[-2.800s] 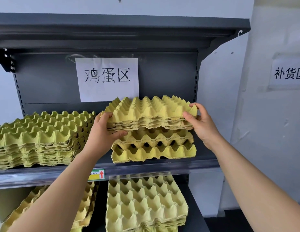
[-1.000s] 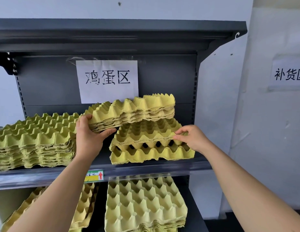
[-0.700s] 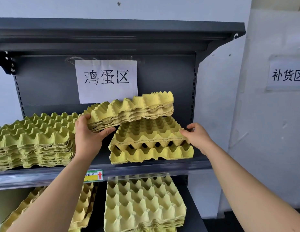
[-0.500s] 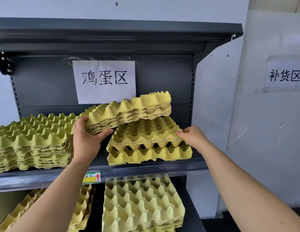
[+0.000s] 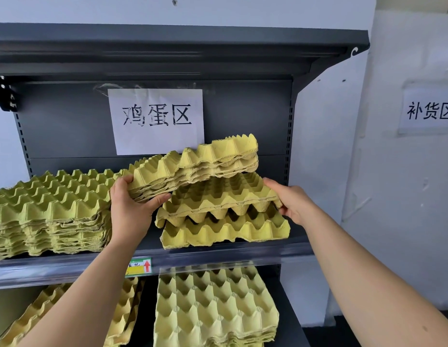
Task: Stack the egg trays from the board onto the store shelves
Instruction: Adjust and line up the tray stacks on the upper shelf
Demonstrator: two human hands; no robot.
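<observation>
Gripping tilted egg-tray bundle (image 5: 195,166) by near-left corner with left hand (image 5: 129,209), above right stack (image 5: 225,232) on middle shelf (image 5: 243,254). Pinching stack's top tray (image 5: 225,196) at right edge with right hand (image 5: 293,204). Best: square top tray, then lower bundle level, cups nested.

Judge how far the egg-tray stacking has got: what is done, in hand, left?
Done: a tall tray stack sits on the middle shelf; more trays lie below. In hand: the left grip holds a tilted tray bundle, the right grip pinches the small pile's top tray. Left: setting the bundle onto that pile.
</observation>
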